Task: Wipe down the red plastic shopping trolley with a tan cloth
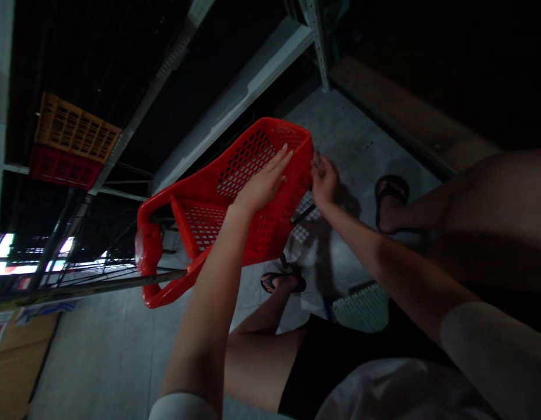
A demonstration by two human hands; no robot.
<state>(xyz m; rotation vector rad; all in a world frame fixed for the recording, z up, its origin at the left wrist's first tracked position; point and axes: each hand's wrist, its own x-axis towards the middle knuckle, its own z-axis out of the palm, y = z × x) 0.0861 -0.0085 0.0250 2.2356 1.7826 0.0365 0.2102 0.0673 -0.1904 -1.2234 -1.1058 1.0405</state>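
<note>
A red plastic shopping cart with perforated walls and a rounded handle stands tilted across the middle of the view. Over its near side wall, my left hand lies with its fingers stretched out towards the front corner. At the outside of the front end is my right hand, its fingers curled in close to the red wall. Whatever those fingers may hold is too small and dark to make out. Below the basket, part of a dark metal leg shows.
Metal shelving runs behind the cart. An orange crate sits on a red crate at the left. My sandalled feet rest on the grey floor, near a pale green ribbed object. A thin pole crosses near the cart handle.
</note>
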